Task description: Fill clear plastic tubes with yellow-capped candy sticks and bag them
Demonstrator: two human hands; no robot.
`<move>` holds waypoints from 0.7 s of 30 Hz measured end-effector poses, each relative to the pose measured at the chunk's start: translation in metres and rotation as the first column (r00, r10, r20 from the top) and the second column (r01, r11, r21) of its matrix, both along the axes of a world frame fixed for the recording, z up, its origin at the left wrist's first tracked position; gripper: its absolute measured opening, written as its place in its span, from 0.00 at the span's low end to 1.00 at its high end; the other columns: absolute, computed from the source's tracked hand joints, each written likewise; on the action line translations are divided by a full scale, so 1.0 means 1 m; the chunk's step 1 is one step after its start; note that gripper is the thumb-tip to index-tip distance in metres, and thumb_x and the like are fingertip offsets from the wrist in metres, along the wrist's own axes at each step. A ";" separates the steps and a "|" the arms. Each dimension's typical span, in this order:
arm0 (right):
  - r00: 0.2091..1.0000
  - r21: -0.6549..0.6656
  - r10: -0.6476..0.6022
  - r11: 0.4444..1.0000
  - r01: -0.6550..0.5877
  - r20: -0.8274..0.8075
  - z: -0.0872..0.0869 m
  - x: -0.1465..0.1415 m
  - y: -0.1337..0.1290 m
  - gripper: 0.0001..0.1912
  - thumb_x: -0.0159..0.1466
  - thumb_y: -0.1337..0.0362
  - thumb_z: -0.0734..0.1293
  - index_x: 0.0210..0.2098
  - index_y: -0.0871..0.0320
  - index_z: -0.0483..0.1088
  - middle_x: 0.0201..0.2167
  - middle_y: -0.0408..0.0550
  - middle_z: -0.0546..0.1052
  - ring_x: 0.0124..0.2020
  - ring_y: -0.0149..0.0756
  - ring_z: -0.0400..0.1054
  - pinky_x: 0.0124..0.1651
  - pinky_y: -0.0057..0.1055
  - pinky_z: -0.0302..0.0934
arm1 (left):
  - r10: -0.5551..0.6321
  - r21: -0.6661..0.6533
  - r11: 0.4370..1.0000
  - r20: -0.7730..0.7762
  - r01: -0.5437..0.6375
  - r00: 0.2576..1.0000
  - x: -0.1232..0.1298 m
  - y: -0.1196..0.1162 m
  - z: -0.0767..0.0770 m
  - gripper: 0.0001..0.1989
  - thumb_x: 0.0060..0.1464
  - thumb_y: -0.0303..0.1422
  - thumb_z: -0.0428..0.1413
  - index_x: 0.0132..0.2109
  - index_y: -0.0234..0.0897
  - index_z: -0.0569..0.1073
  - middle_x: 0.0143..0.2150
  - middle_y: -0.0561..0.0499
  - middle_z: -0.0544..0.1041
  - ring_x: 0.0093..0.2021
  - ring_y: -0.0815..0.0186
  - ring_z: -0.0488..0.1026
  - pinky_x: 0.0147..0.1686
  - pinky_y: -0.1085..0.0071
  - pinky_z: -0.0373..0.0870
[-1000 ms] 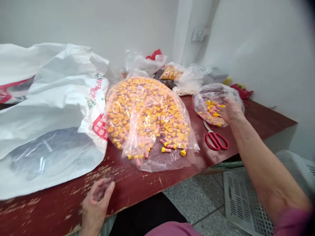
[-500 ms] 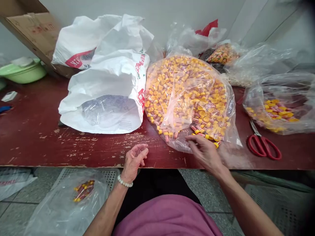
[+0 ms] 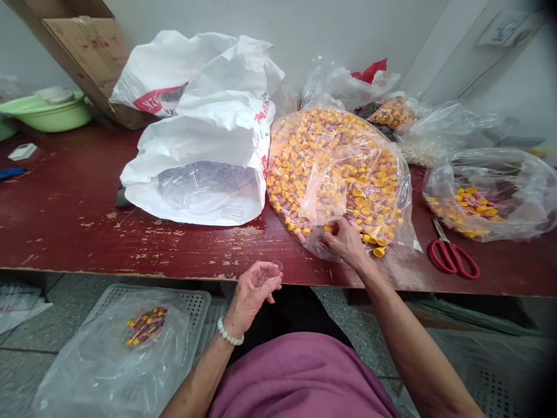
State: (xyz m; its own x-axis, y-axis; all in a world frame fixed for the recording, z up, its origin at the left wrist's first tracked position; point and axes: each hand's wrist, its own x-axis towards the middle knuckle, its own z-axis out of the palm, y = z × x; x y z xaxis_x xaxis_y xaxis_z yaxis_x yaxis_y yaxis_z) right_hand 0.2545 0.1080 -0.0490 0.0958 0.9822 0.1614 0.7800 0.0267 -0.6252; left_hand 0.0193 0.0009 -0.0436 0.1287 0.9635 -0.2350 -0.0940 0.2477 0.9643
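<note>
Clear plastic piece (image 3: 278,266), held in the curled left hand (image 3: 252,290) by the near edge of the table (image 3: 143,247); rim turned rightward, long axis mostly hidden. Right hand (image 3: 347,241), lowered to the near side of a clear bag (image 3: 319,252) of yellow-capped pieces (image 3: 374,200), long axes mixed; whether one is gripped cannot be told. Red-handled scissors (image 3: 453,258), blades directed away. White sack (image 3: 195,142), mouth turned nearward.
</note>
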 end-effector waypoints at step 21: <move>0.728 0.325 0.655 0.746 -0.582 -0.200 0.039 -0.044 -0.099 0.09 0.63 0.62 0.62 0.44 0.53 0.67 0.51 0.52 0.68 0.54 0.39 0.61 0.55 0.40 0.59 | -0.138 -0.029 0.990 0.048 0.139 0.989 0.023 -0.008 0.021 0.18 0.49 0.40 0.59 0.44 0.34 0.69 0.19 0.59 0.64 0.15 0.78 0.57 0.11 0.83 0.51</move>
